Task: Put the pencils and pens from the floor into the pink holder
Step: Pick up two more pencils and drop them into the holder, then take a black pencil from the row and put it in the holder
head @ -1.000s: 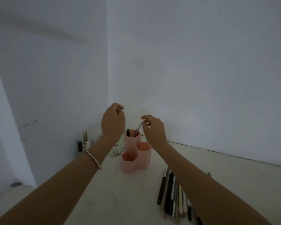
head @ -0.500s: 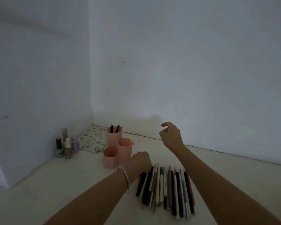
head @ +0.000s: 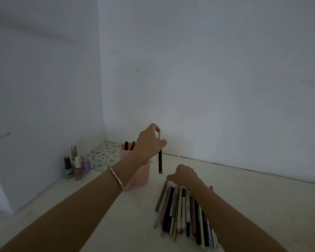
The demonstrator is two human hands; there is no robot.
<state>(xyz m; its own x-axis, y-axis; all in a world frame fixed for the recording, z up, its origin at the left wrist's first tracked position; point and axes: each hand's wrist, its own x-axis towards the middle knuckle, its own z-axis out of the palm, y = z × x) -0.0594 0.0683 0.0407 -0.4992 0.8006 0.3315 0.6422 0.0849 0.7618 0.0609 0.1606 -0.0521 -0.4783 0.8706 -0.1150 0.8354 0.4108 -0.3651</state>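
The pink holder (head: 142, 174) stands on the floor near the corner, partly hidden behind my left wrist. Two dark pens (head: 126, 145) stick out of its tall back compartment. My left hand (head: 148, 143) is raised just right of the holder and pinches a dark pencil (head: 160, 161) that hangs upright, tip down. Several pens and pencils (head: 182, 211) lie in a fanned row on the floor to the right. My right hand (head: 185, 176) rests curled on the far ends of that row; its fingertips are hidden.
Several nail polish bottles (head: 75, 166) stand against the left wall. A patterned pouch (head: 104, 156) lies in the corner behind the holder. White walls close off the left and the back.
My left hand has risen from the pile with a dark pencil and moved up beside the holder. My right hand has dropped from mid-air onto the far ends of the pens.
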